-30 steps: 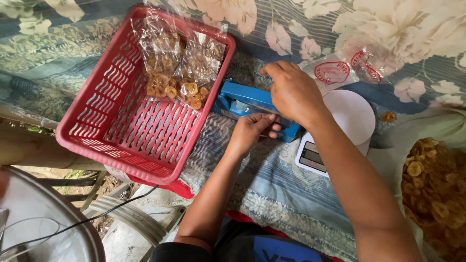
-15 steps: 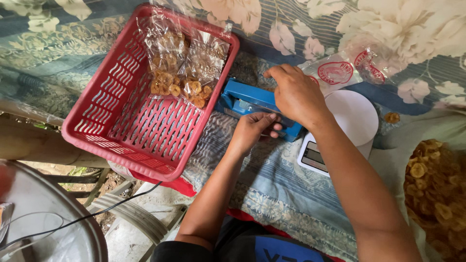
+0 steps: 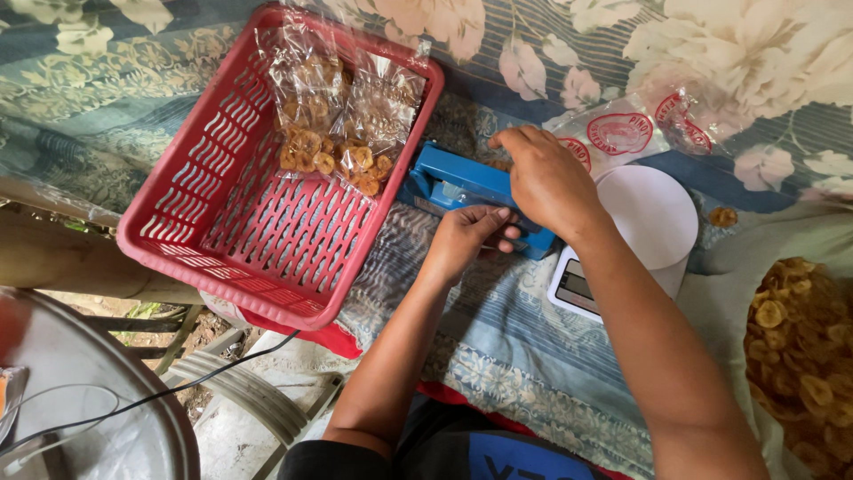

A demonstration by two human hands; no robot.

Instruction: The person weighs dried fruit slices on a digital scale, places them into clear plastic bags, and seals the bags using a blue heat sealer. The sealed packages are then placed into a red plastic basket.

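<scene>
Pressing one blue sealer (image 3: 462, 182): right hand (image 3: 546, 178), left hand (image 3: 466, 240).

We sit over a floral cloth (image 3: 551, 356) in blue, grey and cream that covers the work surface, lit by soft daylight. At the left edge we see a thick wooden pole (image 3: 80, 262), and below it bare dirt ground (image 3: 191, 333), a pale plastic chair (image 3: 240, 391) with a black cable (image 3: 213, 369) across it, and a round metal lid (image 3: 98, 400).
</scene>
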